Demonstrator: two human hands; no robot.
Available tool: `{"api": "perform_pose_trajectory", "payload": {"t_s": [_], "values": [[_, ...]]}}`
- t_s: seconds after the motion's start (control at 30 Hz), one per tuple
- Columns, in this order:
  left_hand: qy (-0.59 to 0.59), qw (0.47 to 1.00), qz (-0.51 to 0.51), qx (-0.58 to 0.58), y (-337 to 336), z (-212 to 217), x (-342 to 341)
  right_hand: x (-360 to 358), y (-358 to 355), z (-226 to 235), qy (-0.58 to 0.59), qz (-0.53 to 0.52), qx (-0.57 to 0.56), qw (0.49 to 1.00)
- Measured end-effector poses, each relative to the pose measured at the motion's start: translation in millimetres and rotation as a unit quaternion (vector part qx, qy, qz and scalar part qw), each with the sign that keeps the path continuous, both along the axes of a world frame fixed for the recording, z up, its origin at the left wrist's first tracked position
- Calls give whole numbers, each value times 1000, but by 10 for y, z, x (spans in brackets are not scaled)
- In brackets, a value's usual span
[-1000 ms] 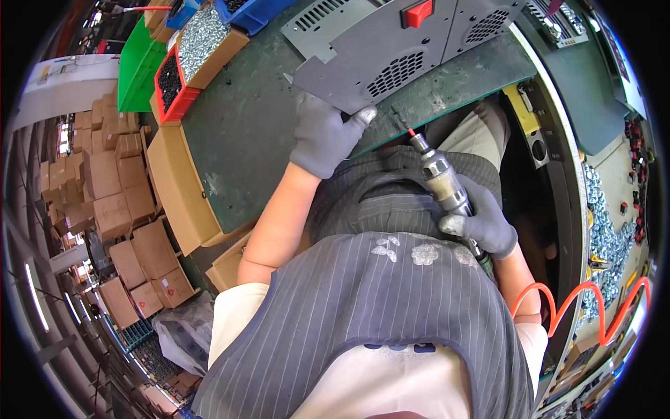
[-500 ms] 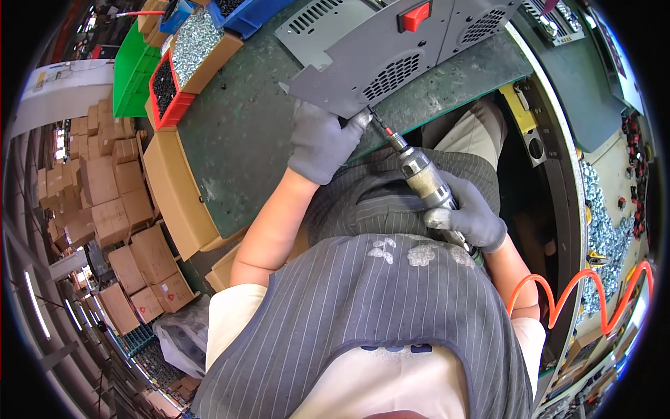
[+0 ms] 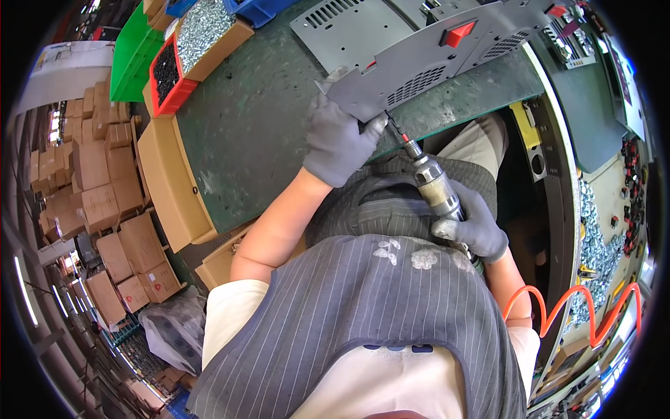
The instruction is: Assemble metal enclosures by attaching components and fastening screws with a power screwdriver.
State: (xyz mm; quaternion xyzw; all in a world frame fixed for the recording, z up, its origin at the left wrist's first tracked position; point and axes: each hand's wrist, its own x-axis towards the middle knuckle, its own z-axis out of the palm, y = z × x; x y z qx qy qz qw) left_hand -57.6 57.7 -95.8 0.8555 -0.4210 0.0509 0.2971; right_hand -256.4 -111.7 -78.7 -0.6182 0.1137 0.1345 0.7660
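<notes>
Over at the dark green counter (image 3: 241, 150), someone's gloved left hand (image 3: 340, 143) holds the near corner of a grey metal panel (image 3: 363, 87) bearing a red switch (image 3: 458, 33). The gloved right hand (image 3: 478, 223) has a power driver (image 3: 438, 192) in its grip, bit just beside the left thumb. A red bin (image 3: 180, 98) of small black pieces stands on the left.

My table (image 3: 244, 160) has a scuffed, dark green top. On my left I see brown cartons (image 3: 95, 167) stacked high and lit strip lights (image 3: 26, 290) beyond them.
</notes>
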Motion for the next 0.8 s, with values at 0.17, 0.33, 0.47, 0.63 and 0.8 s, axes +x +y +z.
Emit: {"api": "perform_pose_trajectory", "payload": {"t_s": [0.17,0.33,0.47,0.63,0.8], "values": [[2,1000,-1,13,0,-31,17,75,14,45,12,5,-32,999],[23,1000,-6,14,62,-78,70,214,5,101,-5,47,-55,997],[-42,994,-73,74,85,203,198,112,-44,17,2,-4,-24,1000],[-66,979,172,91,749,534,858,67,-58,82,67,1,9,998],[-28,957,274,89,1232,418,1489,27,-74,-132,60,-13,18,998]]}}
